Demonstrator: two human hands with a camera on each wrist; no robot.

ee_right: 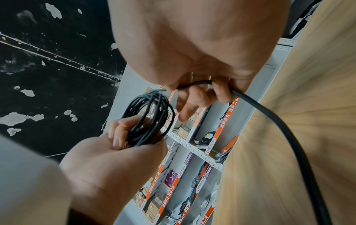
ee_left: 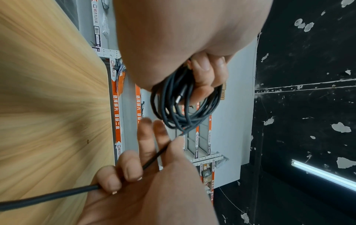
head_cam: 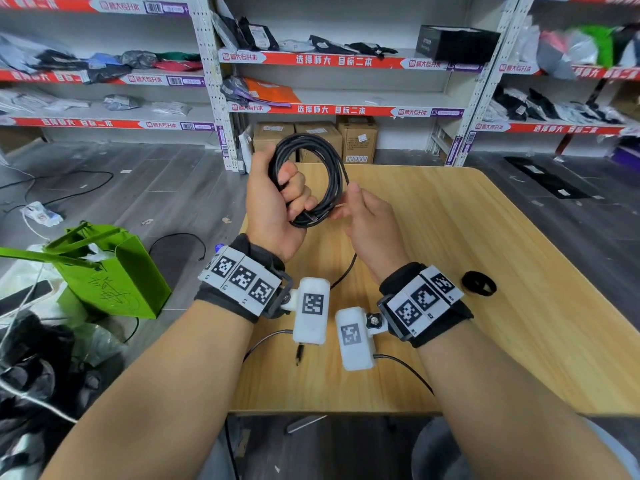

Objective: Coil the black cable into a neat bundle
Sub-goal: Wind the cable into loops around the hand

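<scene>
We see the left hand [head_cam: 273, 202] raised in the upper middle of the head view, fingers curled round one side of the cable [head_cam: 311, 178], which hangs there as a coil of several loops above the far edge of the table [head_cam: 485, 237]. In the left wrist view the coil [ee_left: 183, 106] sits in the middle of the frame with the fingertips [ee_left: 204, 67] wrapped over its strands. A plug end lies among the loops by those fingers.

The right hand [head_cam: 367, 223] is just right of the coil. In the right wrist view its fingers [ee_right: 221, 92] are curled round the loose length of cable [ee_right: 289, 137], which leaves the coil, passes through the hand and runs off toward the lower right of that frame. In the left wrist view the same strand [ee_left: 48, 196] leaves the right hand [ee_left: 144, 182] toward the lower left edge. In the head view the tail drops between the two wrists to the table.

A small black ring [head_cam: 479, 283] lies on the table at the right, well apart from both hands. A green bag [head_cam: 110, 271] stands on the floor at the left of the frame, and shelves [head_cam: 346, 60] fill the top.
</scene>
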